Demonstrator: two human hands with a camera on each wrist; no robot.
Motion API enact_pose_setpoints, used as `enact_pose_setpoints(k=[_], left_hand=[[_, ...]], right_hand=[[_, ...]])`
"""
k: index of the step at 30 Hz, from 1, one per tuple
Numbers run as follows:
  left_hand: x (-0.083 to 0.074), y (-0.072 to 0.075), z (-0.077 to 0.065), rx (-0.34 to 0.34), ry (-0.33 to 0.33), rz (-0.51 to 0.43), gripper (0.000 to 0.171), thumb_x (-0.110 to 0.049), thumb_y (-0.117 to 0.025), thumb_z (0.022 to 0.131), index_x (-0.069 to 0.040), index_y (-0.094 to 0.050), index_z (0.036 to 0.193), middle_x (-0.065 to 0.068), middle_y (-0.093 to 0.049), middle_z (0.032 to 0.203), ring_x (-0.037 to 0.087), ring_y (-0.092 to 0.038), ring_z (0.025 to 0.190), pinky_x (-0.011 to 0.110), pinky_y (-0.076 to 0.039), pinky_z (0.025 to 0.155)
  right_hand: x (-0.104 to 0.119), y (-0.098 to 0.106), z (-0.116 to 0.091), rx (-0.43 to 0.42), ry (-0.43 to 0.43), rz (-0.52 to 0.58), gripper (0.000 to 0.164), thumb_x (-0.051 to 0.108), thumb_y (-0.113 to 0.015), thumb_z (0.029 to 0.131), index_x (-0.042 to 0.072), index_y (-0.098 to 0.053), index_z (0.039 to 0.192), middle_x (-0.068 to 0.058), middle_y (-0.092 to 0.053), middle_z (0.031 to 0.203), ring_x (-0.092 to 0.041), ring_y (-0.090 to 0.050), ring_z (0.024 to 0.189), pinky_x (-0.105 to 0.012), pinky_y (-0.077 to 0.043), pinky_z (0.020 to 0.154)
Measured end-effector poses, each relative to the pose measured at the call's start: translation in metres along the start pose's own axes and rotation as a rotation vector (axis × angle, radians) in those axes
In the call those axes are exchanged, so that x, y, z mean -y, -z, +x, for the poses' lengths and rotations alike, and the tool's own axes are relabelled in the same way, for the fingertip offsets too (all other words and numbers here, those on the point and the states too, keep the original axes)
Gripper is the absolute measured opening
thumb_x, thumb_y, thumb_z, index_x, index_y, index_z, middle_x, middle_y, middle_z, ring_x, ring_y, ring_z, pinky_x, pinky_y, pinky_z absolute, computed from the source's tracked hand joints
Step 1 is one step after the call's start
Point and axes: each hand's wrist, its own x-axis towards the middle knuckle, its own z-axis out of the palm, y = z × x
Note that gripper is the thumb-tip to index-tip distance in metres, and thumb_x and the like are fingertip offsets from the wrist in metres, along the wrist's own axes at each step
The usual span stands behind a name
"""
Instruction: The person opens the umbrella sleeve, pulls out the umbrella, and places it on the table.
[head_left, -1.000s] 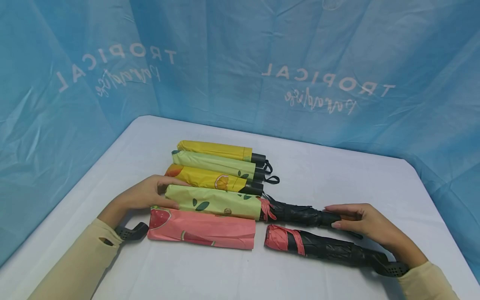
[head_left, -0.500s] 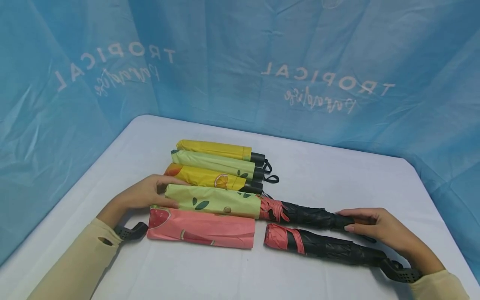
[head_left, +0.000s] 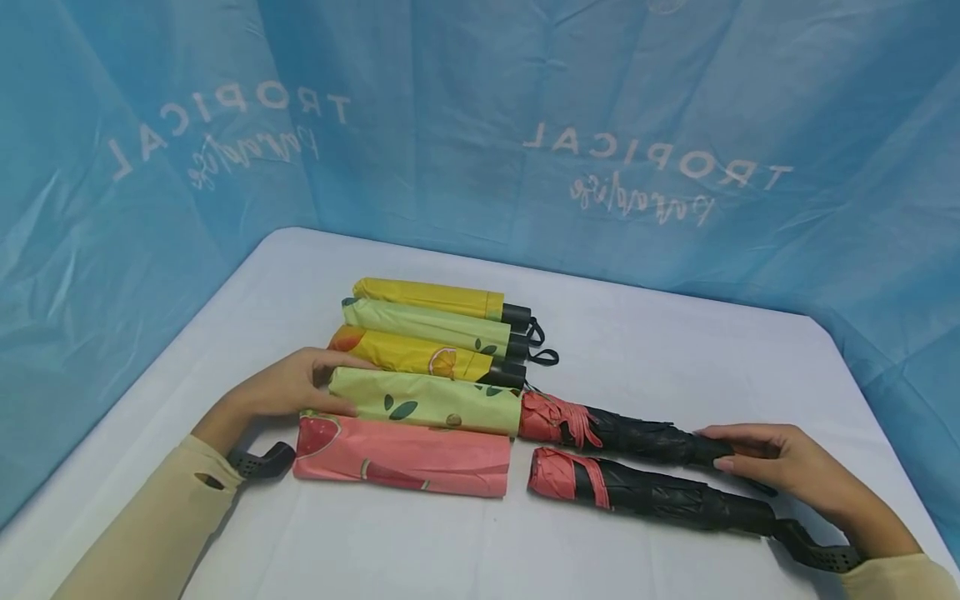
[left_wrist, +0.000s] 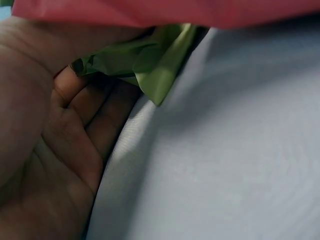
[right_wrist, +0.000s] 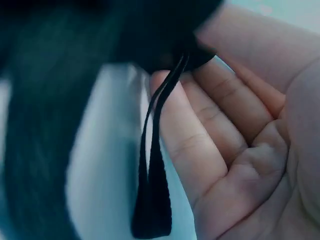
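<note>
My left hand grips the left end of a pale green umbrella sleeve printed with leaves. In the left wrist view the green cloth bunches between thumb and fingers. My right hand pinches the black handle end of a folded black umbrella with red lining; its red end lies right at the sleeve's right mouth. A black wrist strap hangs from the handle in the right wrist view. Just nearer lie a flat pink watermelon-print sleeve and a second folded black-and-red umbrella.
Behind the green sleeve lie a yellow orange-print umbrella, a green sleeved umbrella and a yellow one, handles to the right. The white table meets a blue curtain at the back.
My right hand has moved right and slightly nearer, drawing the black umbrella along, so more of its red end shows beyond the green sleeve. My left hand has stayed in place.
</note>
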Motion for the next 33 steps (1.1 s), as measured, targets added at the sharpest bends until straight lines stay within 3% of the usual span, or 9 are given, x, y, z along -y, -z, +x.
enact_pose_setpoints(k=[4,11,16,18,21,23,25,28,33], left_hand=[[0.0,0.001,-0.002,-0.003,-0.002,0.016,0.057,-0.034,-0.087,0.083,-0.021,-0.068,0.135,-0.002,-0.065,0.124,0.025,-0.049,0.109,0.04,-0.05,0.086],[0.003,0.005,-0.011,-0.017,0.011,0.02,0.058,-0.036,-0.089,0.08,-0.029,-0.068,0.134,-0.002,-0.064,0.115,0.023,-0.048,0.102,0.031,-0.047,0.074],[0.008,0.015,-0.018,-0.014,-0.008,-0.012,0.059,-0.035,-0.089,0.08,-0.034,-0.066,0.135,-0.001,-0.062,0.117,0.022,-0.048,0.101,0.032,-0.046,0.069],[0.01,0.018,-0.02,-0.015,-0.012,-0.016,0.059,-0.035,-0.088,0.081,-0.034,-0.066,0.136,-0.001,-0.061,0.109,0.019,-0.048,0.093,0.033,-0.044,0.064],[0.014,0.022,-0.023,-0.017,-0.026,-0.017,0.058,-0.033,-0.087,0.083,-0.033,-0.065,0.137,-0.005,-0.063,0.119,0.01,-0.051,0.1,0.033,-0.049,0.073],[0.016,0.026,-0.025,-0.01,-0.038,-0.025,0.059,-0.031,-0.086,0.085,-0.031,-0.063,0.14,-0.004,-0.064,0.127,0.003,-0.052,0.112,0.039,-0.053,0.088],[0.019,0.029,-0.027,-0.014,-0.053,-0.044,0.059,-0.028,-0.084,0.087,-0.026,-0.061,0.142,-0.003,-0.057,0.145,0.0,-0.046,0.13,0.041,-0.049,0.103],[0.023,0.035,-0.031,-0.079,-0.063,-0.113,0.055,-0.017,-0.077,0.093,-0.014,-0.057,0.145,0.006,-0.061,0.141,0.004,-0.054,0.129,0.032,-0.049,0.103],[0.031,0.042,-0.036,-0.323,-0.033,-0.149,0.043,-0.014,-0.064,0.102,-0.005,-0.056,0.143,0.005,-0.069,0.126,0.004,-0.063,0.115,0.013,-0.046,0.093]], right_hand=[[-0.004,0.004,-0.005,0.009,-0.006,0.021,0.048,0.023,-0.07,0.098,0.007,-0.061,0.142,0.007,-0.062,0.138,0.002,-0.058,0.121,-0.029,-0.056,0.089],[-0.007,0.012,-0.013,0.011,0.001,0.005,0.046,0.021,-0.07,0.098,0.007,-0.061,0.141,0.008,-0.063,0.137,0.003,-0.058,0.12,-0.03,-0.057,0.089],[-0.011,0.016,-0.017,0.008,-0.017,-0.003,0.049,0.023,-0.07,0.098,0.006,-0.059,0.143,0.017,-0.061,0.136,0.006,-0.058,0.119,-0.032,-0.057,0.09],[-0.011,0.017,-0.017,0.007,-0.015,-0.002,0.049,0.022,-0.07,0.098,0.004,-0.059,0.143,0.018,-0.061,0.135,0.006,-0.057,0.118,-0.031,-0.056,0.09],[-0.011,0.017,-0.017,0.007,-0.021,0.003,0.05,0.022,-0.07,0.098,0.004,-0.059,0.143,0.017,-0.061,0.135,0.007,-0.057,0.118,-0.03,-0.056,0.09],[-0.011,0.017,-0.017,0.009,-0.026,0.006,0.05,0.022,-0.07,0.098,0.003,-0.058,0.143,0.017,-0.061,0.135,0.006,-0.057,0.118,-0.03,-0.056,0.09],[-0.012,0.017,-0.017,0.012,-0.034,0.017,0.051,0.022,-0.07,0.098,0.003,-0.058,0.143,0.018,-0.061,0.135,0.006,-0.058,0.118,-0.032,-0.057,0.09],[-0.013,0.019,-0.019,0.028,-0.028,0.034,0.051,0.02,-0.068,0.099,0.001,-0.055,0.145,0.022,-0.06,0.134,0.004,-0.06,0.117,-0.034,-0.057,0.089],[-0.006,0.027,-0.018,0.093,0.015,0.025,0.049,0.015,-0.065,0.102,-0.002,-0.052,0.146,0.018,-0.06,0.137,0.0,-0.062,0.117,-0.035,-0.057,0.09]])
